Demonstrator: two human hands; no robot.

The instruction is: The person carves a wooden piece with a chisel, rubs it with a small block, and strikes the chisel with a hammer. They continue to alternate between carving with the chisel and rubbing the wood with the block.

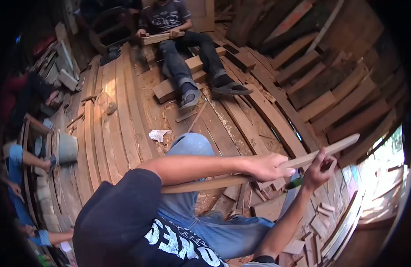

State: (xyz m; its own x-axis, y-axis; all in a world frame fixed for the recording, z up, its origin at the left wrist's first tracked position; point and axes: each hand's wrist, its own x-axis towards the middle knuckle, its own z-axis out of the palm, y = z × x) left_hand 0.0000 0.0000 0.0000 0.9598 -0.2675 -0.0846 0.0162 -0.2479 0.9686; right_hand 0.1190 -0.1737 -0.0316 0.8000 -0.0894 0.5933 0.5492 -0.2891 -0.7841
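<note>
A long, narrow wooden strip [205, 183] slants across my lap from under my left forearm, its pale far end raised to the right. My left hand [268, 167] is closed around its middle. Farther along, my right hand [320, 171] is against the strip, index finger stretched up over it and the other fingers curled. Beside the right palm a dark green piece, like a handle [294, 183], sticks out; whether it lies within the grip is hidden. My bent knee [192, 144] in blue jeans rises behind the left forearm.
Another person [183, 40] sits opposite, holding a piece of wood [163, 38]. Long planks [120, 115] cover the floor. Offcuts [321, 222] lie at the lower right, stacked boards [343, 107] beyond. A bucket [67, 147] and other people's limbs are at the left.
</note>
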